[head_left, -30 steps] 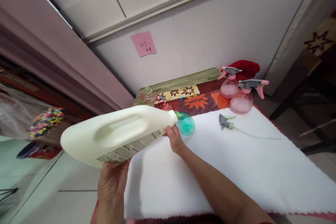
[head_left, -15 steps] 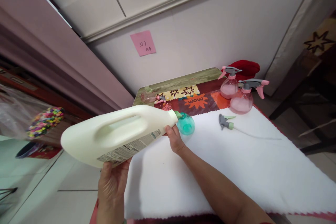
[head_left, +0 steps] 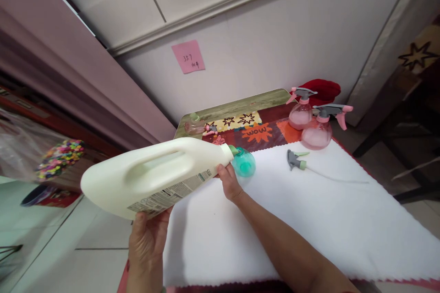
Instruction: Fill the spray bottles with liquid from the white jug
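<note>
While the white jug [head_left: 151,176] lies tipped near-horizontal at centre left of the frame, spout at the mouth of a teal spray bottle [head_left: 243,163], the left hand [head_left: 146,242] grips its base from beneath. Right hand [head_left: 228,184] curls at the neck; whether it grips jug or bottle, cannot tell. Jug looks bulky, smooth, probably heavy; the moulded handle seems the surest hold. White cloth [head_left: 309,229] covers the table [head_left: 240,103]; pink sprayers [head_left: 316,135] upper right, tiled floor [head_left: 85,256] lower left.
</note>
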A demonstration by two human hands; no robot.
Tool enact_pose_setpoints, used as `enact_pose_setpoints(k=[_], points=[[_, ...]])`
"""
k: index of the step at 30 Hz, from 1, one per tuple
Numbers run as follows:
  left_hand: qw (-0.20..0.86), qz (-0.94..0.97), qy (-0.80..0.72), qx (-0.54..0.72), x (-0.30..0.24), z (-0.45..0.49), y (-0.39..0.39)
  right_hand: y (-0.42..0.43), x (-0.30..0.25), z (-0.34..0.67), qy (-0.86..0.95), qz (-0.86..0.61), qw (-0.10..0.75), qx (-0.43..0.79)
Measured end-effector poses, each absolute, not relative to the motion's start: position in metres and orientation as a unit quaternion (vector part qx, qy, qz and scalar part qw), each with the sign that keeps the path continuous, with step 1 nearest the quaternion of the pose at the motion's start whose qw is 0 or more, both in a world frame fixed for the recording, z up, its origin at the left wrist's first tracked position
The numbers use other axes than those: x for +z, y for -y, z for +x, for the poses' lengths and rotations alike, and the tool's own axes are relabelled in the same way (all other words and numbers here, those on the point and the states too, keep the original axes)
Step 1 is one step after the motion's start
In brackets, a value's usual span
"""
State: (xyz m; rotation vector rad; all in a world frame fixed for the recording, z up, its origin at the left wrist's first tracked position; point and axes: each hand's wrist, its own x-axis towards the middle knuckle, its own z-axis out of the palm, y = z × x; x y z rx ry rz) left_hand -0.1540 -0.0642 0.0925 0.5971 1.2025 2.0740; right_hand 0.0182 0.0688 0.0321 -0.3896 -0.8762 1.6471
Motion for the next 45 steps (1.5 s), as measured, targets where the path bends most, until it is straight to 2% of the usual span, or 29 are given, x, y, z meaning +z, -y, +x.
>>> enact_pose_setpoints(k=[45], points=[[0.329,0.233,-0.466,0.788,0.0964,-0.1502,0.0653,-0.0683,0.0303,0.0177,0.364,-0.171,0.57,0.716]])
